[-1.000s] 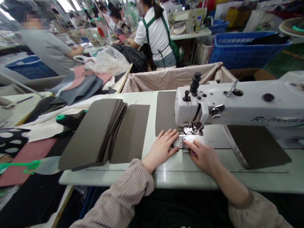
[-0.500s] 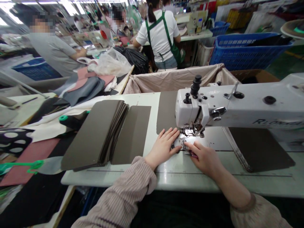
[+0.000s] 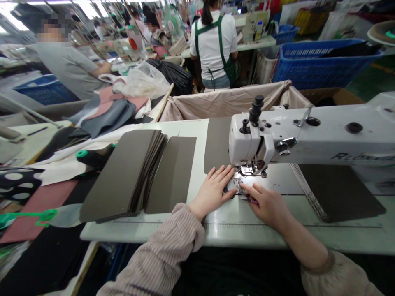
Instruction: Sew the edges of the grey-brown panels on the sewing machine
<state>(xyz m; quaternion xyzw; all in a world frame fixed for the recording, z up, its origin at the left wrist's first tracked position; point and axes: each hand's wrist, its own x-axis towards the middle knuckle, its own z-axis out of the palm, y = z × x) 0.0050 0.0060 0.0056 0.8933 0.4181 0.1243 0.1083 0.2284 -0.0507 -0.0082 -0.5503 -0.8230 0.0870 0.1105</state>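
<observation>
My left hand (image 3: 212, 190) lies with its fingers stretched out beside the needle plate, just left of the presser foot (image 3: 248, 169) of a white sewing machine (image 3: 308, 135). Its thumb rests near the small metal parts (image 3: 237, 187) in the machine bed. From the other side, my right hand (image 3: 268, 204) reaches to the same parts with its index finger extended. Curled under its other fingers is a small purple-handled metal tool (image 3: 251, 199), largely hidden. Behind the needle area, a flat grey-brown panel (image 3: 216, 139) lies partly under the machine head.
Left on the table (image 3: 173, 230) stands a thick stack of grey-brown panels (image 3: 120, 176), beside more panels (image 3: 173, 176). Another stack (image 3: 342, 193) lies under the machine arm. A cloth-lined bin (image 3: 216, 100) is behind the table; a blue crate (image 3: 321, 63) and co-workers are farther back.
Both hands stay nearly in place at the needle plate, with only slight finger movement. The view has shifted a little, and the co-worker in the green apron has straightened and moved slightly right.
</observation>
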